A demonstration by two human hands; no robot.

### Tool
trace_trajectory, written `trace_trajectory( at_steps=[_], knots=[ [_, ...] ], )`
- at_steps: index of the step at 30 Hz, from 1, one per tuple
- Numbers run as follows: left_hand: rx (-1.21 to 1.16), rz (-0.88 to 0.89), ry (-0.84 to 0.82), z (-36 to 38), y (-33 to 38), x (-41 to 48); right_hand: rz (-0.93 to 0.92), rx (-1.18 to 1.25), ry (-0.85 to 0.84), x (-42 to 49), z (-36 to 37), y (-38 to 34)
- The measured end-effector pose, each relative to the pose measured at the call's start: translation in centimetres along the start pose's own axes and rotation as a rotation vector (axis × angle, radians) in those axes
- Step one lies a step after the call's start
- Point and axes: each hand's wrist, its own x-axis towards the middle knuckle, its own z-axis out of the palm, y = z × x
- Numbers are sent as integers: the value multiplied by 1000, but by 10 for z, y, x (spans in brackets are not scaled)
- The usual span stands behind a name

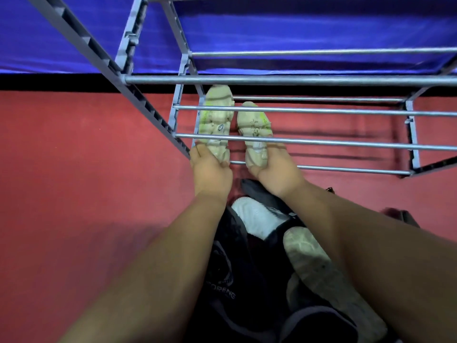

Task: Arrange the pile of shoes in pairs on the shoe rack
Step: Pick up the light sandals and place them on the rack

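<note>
Each beige shoe's heel was clamped, the left shoe (217,120) by the left hand (210,169), the right shoe (254,129) by the right hand (274,169); released unevenly, either might have slipped between the rack (321,144) bars.

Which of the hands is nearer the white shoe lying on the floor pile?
The right hand, just above the white shoe. The left hand is slightly farther, up to its left.

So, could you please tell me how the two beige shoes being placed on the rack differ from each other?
The left beige shoe, held by the left hand, reaches farther back on the shoe rack than the right beige shoe, held by the right hand. The left shoe's green streak runs along its left edge, the right shoe's along its right. Both are beige, gripped at the heel.
</note>
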Motion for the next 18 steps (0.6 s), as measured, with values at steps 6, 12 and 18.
trace_trajectory(
  at_steps=[6,12,18],
  knots=[
    [-4,11,1,0,2,12,2,-10,92,-16,8,-1],
    [64,35,-103,-8,0,28,2,17,115,15,11,-13],
    [104,16,-181,-8,0,32,-5,-72,78,20,14,-11]
  ],
)
